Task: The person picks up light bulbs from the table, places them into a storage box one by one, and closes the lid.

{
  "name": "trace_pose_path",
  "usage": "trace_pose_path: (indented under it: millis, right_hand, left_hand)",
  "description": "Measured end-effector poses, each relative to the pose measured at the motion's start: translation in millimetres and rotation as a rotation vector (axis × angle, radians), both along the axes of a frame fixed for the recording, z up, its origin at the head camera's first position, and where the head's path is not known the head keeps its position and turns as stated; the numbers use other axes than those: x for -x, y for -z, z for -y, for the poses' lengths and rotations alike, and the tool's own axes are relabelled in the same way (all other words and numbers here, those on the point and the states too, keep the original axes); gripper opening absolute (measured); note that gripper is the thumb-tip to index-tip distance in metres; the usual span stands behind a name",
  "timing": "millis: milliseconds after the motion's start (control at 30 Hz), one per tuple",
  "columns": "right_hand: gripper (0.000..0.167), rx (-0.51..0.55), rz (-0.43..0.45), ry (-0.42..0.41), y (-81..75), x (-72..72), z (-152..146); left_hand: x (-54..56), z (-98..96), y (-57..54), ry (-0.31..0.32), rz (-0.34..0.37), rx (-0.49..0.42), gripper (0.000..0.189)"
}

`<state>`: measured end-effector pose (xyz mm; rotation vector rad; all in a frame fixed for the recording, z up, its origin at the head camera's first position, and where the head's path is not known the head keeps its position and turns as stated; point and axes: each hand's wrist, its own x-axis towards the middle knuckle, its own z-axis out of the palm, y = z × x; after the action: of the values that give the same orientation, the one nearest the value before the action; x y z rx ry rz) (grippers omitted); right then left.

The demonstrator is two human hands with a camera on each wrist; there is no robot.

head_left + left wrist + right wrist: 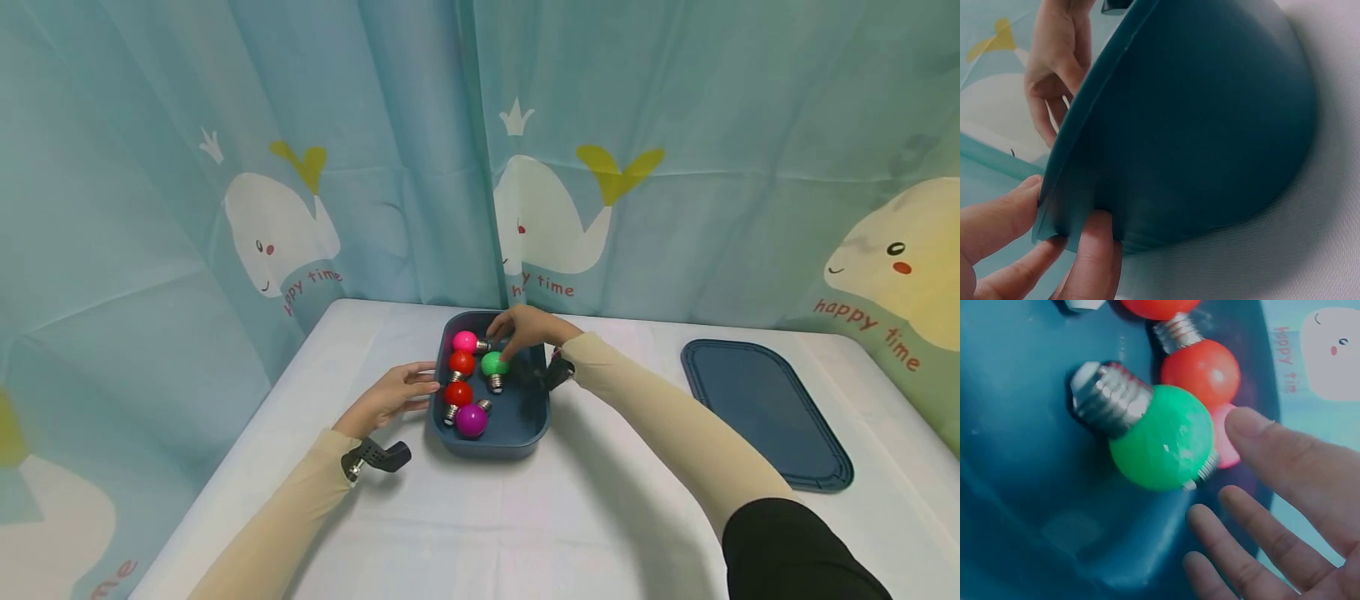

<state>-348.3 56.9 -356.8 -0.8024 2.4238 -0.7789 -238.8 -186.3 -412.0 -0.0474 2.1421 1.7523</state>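
Note:
A dark blue rectangular tub (528,417) holds several round coloured light bulbs with silver screw bases. My right hand (527,327) reaches over its far rim, right by the green bulb (494,364). In the right wrist view the thumb and fingers are spread and apart from the green bulb (1163,440). On the tub's left side, my left hand (393,395) rests its fingertips against the outer wall, thumb near the rim (1100,90). Along the left inside lie a pink bulb (464,342), two red bulbs (459,393) and a purple bulb (472,422).
A flat dark blue lid (768,412) lies on the white-covered table (480,517), to the right of the tub. Behind the table hangs a light blue curtain (420,125) printed with whales. My right forearm stretches between tub and lid.

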Motion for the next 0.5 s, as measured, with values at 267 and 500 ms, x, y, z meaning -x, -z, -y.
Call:
trace_pose_path:
  millis: [267,500]
  right_hand:
    - [0.051,0.094,-0.008,-0.007,-20.1,0.1,-24]
    - [0.053,0.106,-0.017,0.034,-28.6,5.2,-48]
  left_hand:
    - [0.2,-0.4,-0.2,0.007,-0.001,0.002,0.056]
    - [-0.2,-0.2,-1.3,0.018,-0.007,0.002,0.056]
